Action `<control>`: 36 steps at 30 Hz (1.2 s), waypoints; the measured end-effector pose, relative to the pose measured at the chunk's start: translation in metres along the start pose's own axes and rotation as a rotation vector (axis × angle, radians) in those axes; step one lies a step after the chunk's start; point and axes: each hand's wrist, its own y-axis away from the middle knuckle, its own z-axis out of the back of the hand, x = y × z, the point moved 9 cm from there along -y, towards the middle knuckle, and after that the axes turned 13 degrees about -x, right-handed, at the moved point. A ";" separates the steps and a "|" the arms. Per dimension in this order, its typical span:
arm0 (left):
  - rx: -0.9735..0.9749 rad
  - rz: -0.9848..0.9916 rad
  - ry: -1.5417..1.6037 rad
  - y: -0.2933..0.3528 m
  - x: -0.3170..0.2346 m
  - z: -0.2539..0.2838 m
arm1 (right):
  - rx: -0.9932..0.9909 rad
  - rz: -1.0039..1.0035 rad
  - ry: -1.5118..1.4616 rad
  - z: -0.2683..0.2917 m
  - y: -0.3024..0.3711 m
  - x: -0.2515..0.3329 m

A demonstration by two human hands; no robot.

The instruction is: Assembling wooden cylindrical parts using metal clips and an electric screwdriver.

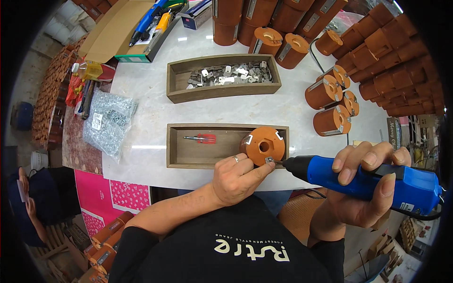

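Observation:
My right hand (pixel 355 203) is wrapped round a blue electric screwdriver (pixel 321 172), which lies level with its black nose toward the left. Its bit reaches a small metal clip (pixel 269 160) at the near edge of an orange-brown round block (pixel 276 150). My left hand (pixel 236 180) is closed, its fingertips pressed on that clip; the thumb is partly hidden. Two pale clips show on the block's top, around a central hole. The block rests at the right end of a shallow wooden tray (pixel 188 153), where a small red-handled screwdriver (pixel 205 138) also lies.
Beyond is a second wooden tray (pixel 222 94) with loose metal plates. A bag of screws (pixel 111 120) lies at left, near an open cardboard box (pixel 106 33) of tools. Brown blocks (pixel 323 92) stand at right, with stacks behind. Another person (pixel 47 203) is at far left.

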 end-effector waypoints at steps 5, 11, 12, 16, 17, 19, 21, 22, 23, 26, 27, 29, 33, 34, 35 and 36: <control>-0.010 0.004 0.040 0.002 -0.001 -0.003 | 0.009 0.014 0.043 -0.006 0.001 0.005; -0.010 0.025 0.027 0.000 0.000 0.001 | 0.159 0.062 -0.010 -0.025 0.003 0.001; -0.014 0.028 0.031 0.000 0.000 0.002 | 0.163 0.060 -0.005 -0.027 0.004 0.001; -0.002 0.057 0.044 0.002 0.002 0.003 | 0.176 0.046 0.026 -0.035 0.005 0.001; -0.018 0.054 0.048 0.002 0.003 0.002 | 0.180 0.043 0.030 -0.036 0.006 0.000; -0.036 0.054 0.053 0.002 0.004 0.002 | 0.192 0.042 0.032 -0.040 0.006 0.000; -0.039 0.059 0.057 0.002 0.005 0.003 | 0.204 0.043 0.030 -0.042 0.006 -0.001; -0.017 0.070 0.055 0.004 0.006 0.002 | 0.208 0.044 0.031 -0.042 0.006 -0.002; 0.005 0.081 0.053 0.006 0.006 0.002 | 0.215 0.046 0.027 -0.042 0.005 -0.002; 0.037 0.085 0.074 0.005 0.004 0.000 | 0.192 0.053 0.038 -0.039 0.003 0.002; 0.039 0.087 0.072 0.006 0.004 0.000 | 0.166 0.041 0.041 -0.037 0.002 0.001; 0.037 0.093 0.069 0.008 0.006 0.000 | 0.042 -0.014 0.081 -0.032 0.001 0.000; 0.030 0.102 0.075 0.007 0.007 0.000 | 0.023 -0.005 0.090 -0.031 0.002 -0.001; 0.032 0.104 0.078 0.008 0.007 0.000 | 0.022 -0.004 0.094 -0.031 0.002 -0.001; 0.033 0.106 0.080 0.008 0.007 0.000 | 0.021 -0.002 0.097 -0.031 0.002 -0.002; 0.035 0.107 0.083 0.008 0.007 0.000 | 0.029 0.004 0.104 -0.031 0.001 -0.001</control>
